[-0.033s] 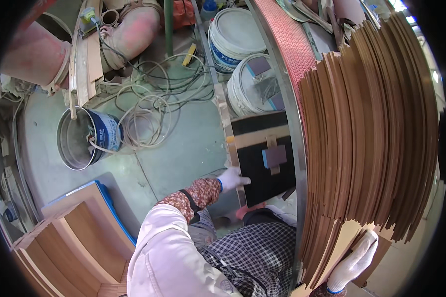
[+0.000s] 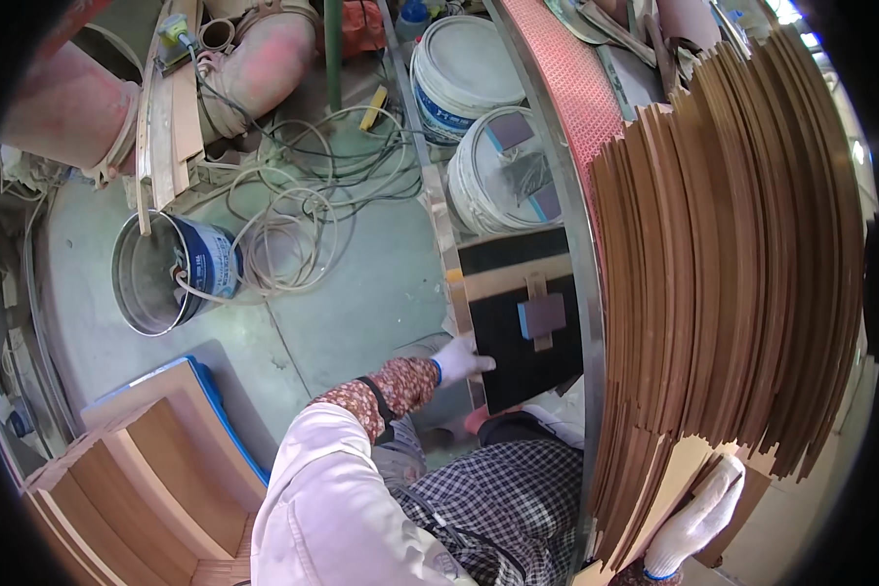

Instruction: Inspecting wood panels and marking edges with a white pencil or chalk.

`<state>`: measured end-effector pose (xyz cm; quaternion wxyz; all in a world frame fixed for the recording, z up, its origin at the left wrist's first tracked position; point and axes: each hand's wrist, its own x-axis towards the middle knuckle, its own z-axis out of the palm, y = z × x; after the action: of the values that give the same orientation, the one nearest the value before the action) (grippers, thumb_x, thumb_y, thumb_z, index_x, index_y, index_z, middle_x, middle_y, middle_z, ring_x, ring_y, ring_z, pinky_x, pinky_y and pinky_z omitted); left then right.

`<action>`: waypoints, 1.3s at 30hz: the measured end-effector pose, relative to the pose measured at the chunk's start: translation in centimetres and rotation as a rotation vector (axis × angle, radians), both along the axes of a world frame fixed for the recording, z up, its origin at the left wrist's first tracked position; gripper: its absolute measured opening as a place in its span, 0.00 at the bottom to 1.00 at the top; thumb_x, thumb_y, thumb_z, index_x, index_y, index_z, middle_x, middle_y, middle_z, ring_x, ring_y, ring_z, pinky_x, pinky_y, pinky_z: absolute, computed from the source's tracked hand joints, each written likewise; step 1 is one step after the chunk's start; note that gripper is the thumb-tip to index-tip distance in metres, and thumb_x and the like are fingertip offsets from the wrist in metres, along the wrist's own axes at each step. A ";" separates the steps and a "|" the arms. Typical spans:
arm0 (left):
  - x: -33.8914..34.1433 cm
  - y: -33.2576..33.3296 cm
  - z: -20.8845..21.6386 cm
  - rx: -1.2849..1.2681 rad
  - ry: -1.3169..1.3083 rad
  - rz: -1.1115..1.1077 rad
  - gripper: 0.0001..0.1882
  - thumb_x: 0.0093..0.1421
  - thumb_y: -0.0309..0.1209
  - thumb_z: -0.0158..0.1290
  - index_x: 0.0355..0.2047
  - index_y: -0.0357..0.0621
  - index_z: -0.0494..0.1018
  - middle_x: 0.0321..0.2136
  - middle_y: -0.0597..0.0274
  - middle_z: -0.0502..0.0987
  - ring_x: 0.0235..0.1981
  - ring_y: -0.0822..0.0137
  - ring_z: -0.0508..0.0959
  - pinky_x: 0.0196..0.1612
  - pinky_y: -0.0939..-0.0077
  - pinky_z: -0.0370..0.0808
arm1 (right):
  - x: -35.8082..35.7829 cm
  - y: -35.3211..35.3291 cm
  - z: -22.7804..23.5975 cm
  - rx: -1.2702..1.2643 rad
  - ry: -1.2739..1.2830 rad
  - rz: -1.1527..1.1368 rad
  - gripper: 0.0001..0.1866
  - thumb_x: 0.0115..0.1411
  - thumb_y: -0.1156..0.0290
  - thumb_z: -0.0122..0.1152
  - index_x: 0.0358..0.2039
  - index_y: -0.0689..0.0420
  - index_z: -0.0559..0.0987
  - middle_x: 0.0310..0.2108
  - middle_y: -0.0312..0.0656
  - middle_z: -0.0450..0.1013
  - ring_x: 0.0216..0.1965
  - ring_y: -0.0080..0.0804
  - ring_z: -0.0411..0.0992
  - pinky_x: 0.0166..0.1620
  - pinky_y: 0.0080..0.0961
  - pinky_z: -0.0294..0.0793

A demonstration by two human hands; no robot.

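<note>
**White-gloved left hand [image 2: 463, 360] at a flat black rectangular board [image 2: 523, 366], white-gloved right hand [image 2: 701, 516] at a stack of thin brown wooden-looking strips [image 2: 723, 264]**

The board is placed just to the right of the left hand, and its left edge is touched by the fingers. It cannot be told whether the edge is gripped, because the underside is hidden. The black surface is crossed by one tan band, beyond the hand. On the board is laid one rectangular block with purple-brown top and light blue side [image 2: 542, 316].

By the right hand, the near end of the stack is touched, at a pale flat panel [image 2: 682, 464]. The fingers are kept together; whether something is held cannot be told. The strips are narrow, with uneven ends, and too many to be counted; they are extended forward from this hand.

Farther forward of the left hand, two round white lidded buckets [image 2: 469, 63] are seen. On the nearer lid, two similar purple-and-blue blocks [image 2: 546, 203] are placed. Forward and left of this hand, one open blue metal-rimmed bucket [image 2: 210, 259] is seen.
</note>
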<state>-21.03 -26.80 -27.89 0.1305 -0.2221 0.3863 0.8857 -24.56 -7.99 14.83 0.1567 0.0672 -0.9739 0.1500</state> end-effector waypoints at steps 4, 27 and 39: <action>-1.9 0.4 -0.2 -0.528 -0.128 -0.761 0.24 0.68 0.48 0.62 0.42 0.34 0.86 0.42 0.43 0.88 0.41 0.49 0.88 0.51 0.54 0.83 | 0.2 0.0 0.0 -0.003 -0.015 -0.049 0.23 0.84 0.56 0.41 0.52 0.64 0.77 0.42 0.39 0.74 0.43 0.29 0.71 0.51 0.28 0.71; -29.0 -11.6 -2.7 -1.856 -0.123 -0.088 0.31 0.67 0.33 0.53 0.69 0.37 0.67 0.69 0.46 0.70 0.68 0.50 0.71 0.71 0.46 0.64 | 3.6 13.7 0.7 1.326 0.423 0.218 0.14 0.75 0.72 0.61 0.55 0.66 0.78 0.59 0.59 0.77 0.59 0.65 0.75 0.61 0.59 0.80; -30.1 -11.9 0.1 -1.903 -0.230 -0.152 0.24 0.70 0.31 0.50 0.64 0.37 0.73 0.55 0.54 0.80 0.59 0.53 0.76 0.71 0.40 0.59 | 3.6 14.4 0.6 1.333 0.362 0.246 0.15 0.77 0.67 0.59 0.55 0.64 0.77 0.59 0.58 0.77 0.58 0.66 0.75 0.62 0.60 0.79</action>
<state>-51.11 -38.71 -27.79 -0.0103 -0.2950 0.9414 0.1630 -20.99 6.41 15.39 0.2237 0.2826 -0.8023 -0.4758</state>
